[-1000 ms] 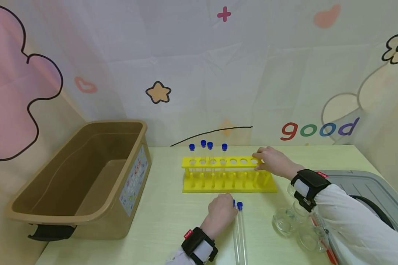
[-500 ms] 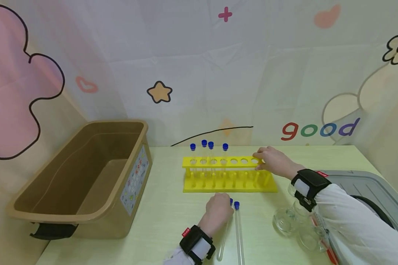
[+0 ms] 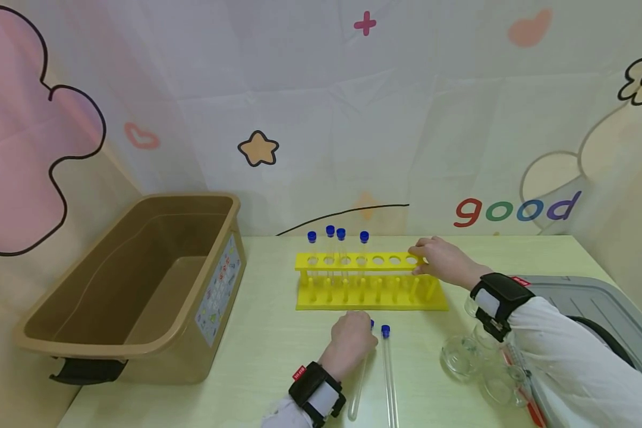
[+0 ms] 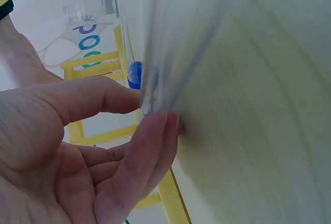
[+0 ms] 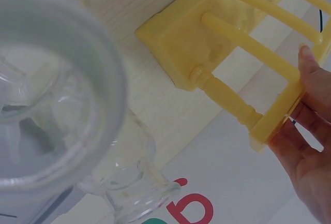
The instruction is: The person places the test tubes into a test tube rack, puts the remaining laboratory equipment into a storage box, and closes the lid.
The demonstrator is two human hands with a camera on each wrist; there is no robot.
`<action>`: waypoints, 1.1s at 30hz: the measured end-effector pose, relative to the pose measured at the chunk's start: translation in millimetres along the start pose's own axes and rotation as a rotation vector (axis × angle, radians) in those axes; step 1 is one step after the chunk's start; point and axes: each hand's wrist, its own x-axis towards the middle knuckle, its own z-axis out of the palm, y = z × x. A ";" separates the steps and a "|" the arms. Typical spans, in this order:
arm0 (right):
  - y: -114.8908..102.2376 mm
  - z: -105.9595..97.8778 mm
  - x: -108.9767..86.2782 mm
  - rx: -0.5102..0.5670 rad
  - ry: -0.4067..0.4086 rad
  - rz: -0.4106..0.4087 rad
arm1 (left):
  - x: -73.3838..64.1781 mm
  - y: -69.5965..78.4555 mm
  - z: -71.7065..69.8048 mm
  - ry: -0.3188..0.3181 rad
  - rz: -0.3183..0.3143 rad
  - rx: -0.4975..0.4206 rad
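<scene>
Between thumb and fingertips my left hand (image 3: 349, 342) pinches a clear blue-capped test tube (image 4: 178, 43) near its capped end; the tube slants low over the table. A second test tube (image 3: 389, 374) with a blue cap lies just right of it. My right hand (image 3: 443, 261) grips the right end of the yellow test tube rack (image 3: 371, 302), thumb on one side of the top bar and fingers on the other, as the right wrist view shows. Several blue-capped tubes (image 3: 364, 238) stand in the rack's left holes.
A deep brown bin (image 3: 192, 351) stands at the left. Several clear glass vessels (image 3: 460, 356) are below my right forearm, beside a grey lid-like panel (image 3: 572, 285) on the right. A printed cloth (image 3: 321, 119) hangs behind the table.
My left hand has shifted slightly left, drawing its test tube away from the other one, so a gap shows between them. The right hand keeps its hold on the rack.
</scene>
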 end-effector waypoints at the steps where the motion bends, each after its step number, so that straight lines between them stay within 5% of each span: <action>1: 0.0 -0.2 0.1 0.001 -0.001 0.000 | 0.2 -0.5 0.1 0.000 0.001 0.006; 9: -0.1 0.1 -0.5 -0.001 -0.003 0.003 | 4.2 -3.8 -4.9 0.006 0.025 0.011; 19: -0.8 0.2 1.2 0.003 -0.001 0.019 | 9.8 -1.7 -21.8 0.062 0.085 -0.103; 33: 2.2 2.0 0.5 0.002 0.017 -0.006 | 16.5 16.3 -54.8 0.132 0.082 -0.226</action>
